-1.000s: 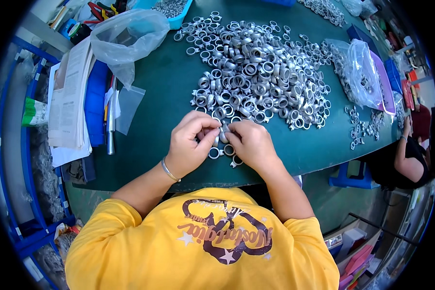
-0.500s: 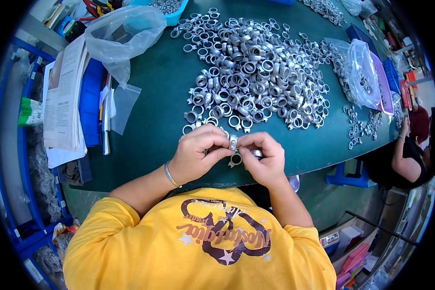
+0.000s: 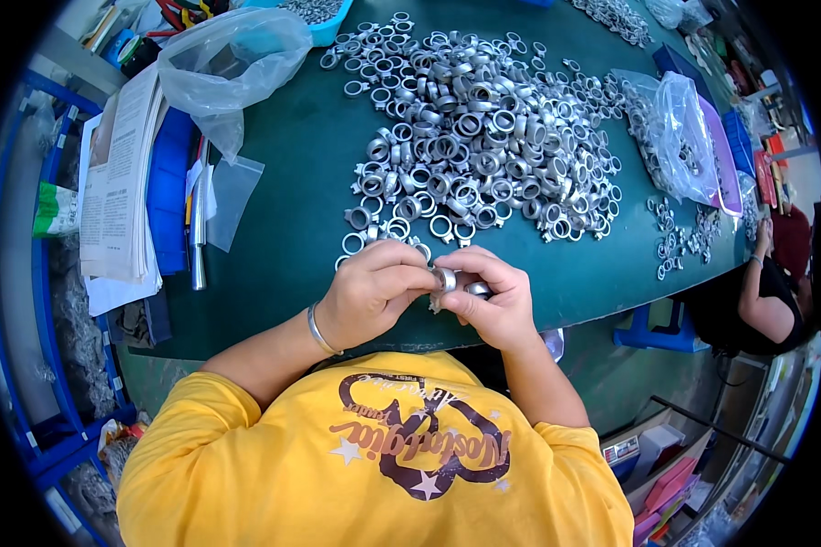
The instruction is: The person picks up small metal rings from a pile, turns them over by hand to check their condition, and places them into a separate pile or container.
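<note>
Near the table's front edge, my left hand (image 3: 371, 290) and my right hand (image 3: 497, 301) meet at a silver metal ring (image 3: 447, 279). Fingertips of both hands pinch it, partly covering it. A second metal ring (image 3: 477, 289) sits within the curled fingers of my right hand. Below the pinched ring, a bit of another metal part (image 3: 435, 302) shows between the hands, mostly hidden. Just beyond lies a large heap of similar metal rings (image 3: 483, 137), many with a small lug on the side. A few stray rings lie close to my left fingers.
On the green table (image 3: 283, 201), a clear plastic bag (image 3: 233, 64) and stacked papers (image 3: 123, 182) lie left, beside a blue bin (image 3: 173, 196). To the right are a bagged pile in a pink tray (image 3: 722, 164) and smaller metal parts (image 3: 675, 242). Another person (image 3: 762, 292) sits at far right.
The pinched ring has been turned, so its round band now faces up between my fingers. The ring lying below my hands is now mostly covered.
</note>
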Demonstrator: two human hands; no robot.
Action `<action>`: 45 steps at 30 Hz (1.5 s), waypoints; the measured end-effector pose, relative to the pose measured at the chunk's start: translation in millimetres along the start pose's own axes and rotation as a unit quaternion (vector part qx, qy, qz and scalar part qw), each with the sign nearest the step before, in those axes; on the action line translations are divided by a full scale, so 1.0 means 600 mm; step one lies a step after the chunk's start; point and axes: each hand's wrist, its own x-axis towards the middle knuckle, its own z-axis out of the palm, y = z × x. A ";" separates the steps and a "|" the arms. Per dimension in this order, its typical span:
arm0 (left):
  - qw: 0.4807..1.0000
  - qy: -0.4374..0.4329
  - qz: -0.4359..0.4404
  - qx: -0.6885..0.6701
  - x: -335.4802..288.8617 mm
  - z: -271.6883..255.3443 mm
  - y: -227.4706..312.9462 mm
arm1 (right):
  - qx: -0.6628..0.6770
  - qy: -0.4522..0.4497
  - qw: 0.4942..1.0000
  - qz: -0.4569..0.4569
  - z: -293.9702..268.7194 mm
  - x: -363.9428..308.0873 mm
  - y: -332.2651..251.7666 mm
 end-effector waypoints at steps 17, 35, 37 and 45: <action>0.984 0.091 -0.151 -0.031 -0.007 -0.033 -0.020 | -0.490 -0.022 0.869 -0.059 0.031 0.047 0.006; 0.981 -0.029 -0.155 -0.111 -0.004 -0.008 0.001 | 0.012 0.073 0.994 0.081 0.011 0.006 0.006; 0.983 -0.030 -0.150 -0.101 -0.007 -0.007 -0.001 | 0.047 0.047 0.987 0.149 0.008 0.009 0.002; 0.996 -0.041 -0.068 -0.031 -0.004 -0.006 -0.001 | 0.091 -0.024 0.981 0.170 0.008 0.009 0.009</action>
